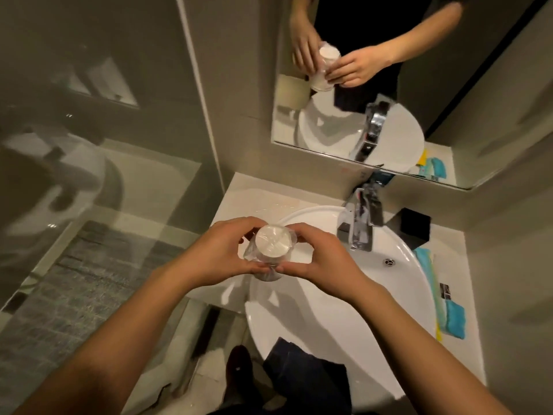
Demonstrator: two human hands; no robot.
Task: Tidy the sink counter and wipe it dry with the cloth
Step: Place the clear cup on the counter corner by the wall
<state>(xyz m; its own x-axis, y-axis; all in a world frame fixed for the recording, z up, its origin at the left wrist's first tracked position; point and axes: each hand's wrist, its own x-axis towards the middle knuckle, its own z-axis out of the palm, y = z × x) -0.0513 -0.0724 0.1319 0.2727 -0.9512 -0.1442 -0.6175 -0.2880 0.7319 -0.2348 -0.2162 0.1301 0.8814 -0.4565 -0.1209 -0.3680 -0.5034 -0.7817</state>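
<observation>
Presently both hands, left [220,253] and right [318,259], grip a wrapped cup [270,250] over the sink [398,265] edge; slick wrap could let it slip into the basin

A cup [273,245] in a wrapper [250,253] sits between the fingers of both hands, the left hand [223,254] on its left, the right hand [314,259] on its right, fingertips meeting on the near side. Below the fingers lie the counter [239,199] and the left rim of the basin [344,319]. The tap [359,226] stands right of the right fingers, behind the basin, with the mirror [389,85] behind it. Farther right, a box [414,224] sits on the counter; nearer than it, packets [449,316] lie along the basin's right edge. A glass wall [104,145] stands left of the left fingers.
</observation>
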